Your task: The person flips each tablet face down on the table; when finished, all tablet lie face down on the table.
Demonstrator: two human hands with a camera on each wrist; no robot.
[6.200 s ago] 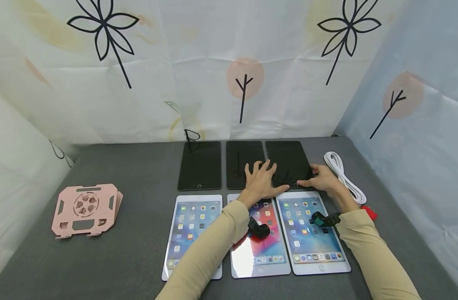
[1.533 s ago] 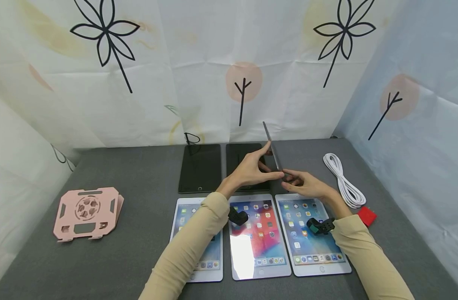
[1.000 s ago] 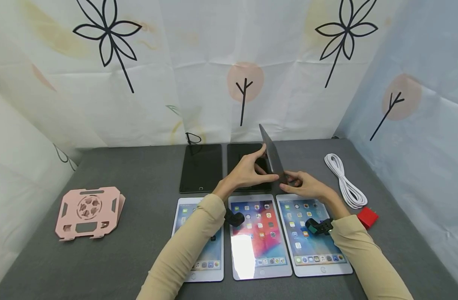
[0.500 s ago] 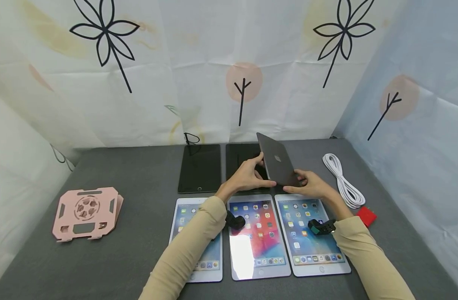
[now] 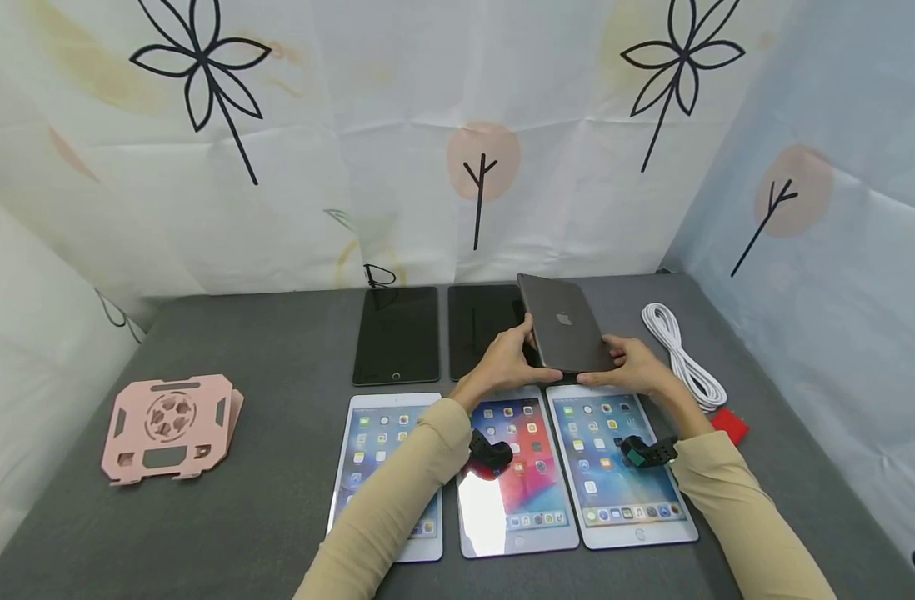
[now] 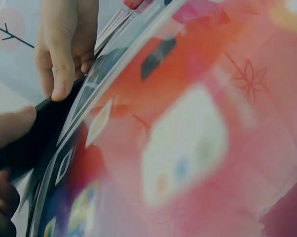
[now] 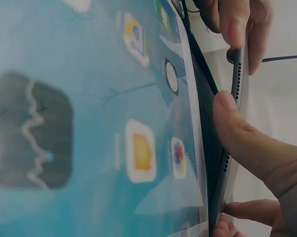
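Observation:
Between both hands is a dark grey tablet (image 5: 566, 329), its back with the apple logo facing up. It is tilted, close over the table behind the white tablets. My left hand (image 5: 502, 360) grips its left edge and near corner, thumb along the near edge. My right hand (image 5: 632, 365) grips the right near corner; in the right wrist view its thumb (image 7: 247, 136) presses the edge with the speaker holes. Left of it lies a black-screened tablet (image 5: 482, 325), partly covered by my left hand, and beyond that another black-screened tablet (image 5: 397, 333).
Three lit white tablets lie in front: left (image 5: 386, 417), middle (image 5: 536, 492) and right (image 5: 622, 467), partly under my forearms. A coiled white cable (image 5: 686, 358) and a red plug-like block (image 5: 730, 425) are at the right. A pink folding stand (image 5: 171, 425) stands at the left.
The dark tablet lay screen up at first, then stood raised on edge between my hands. Now it is turned back up and lowered towards the table, both hands still gripping it.

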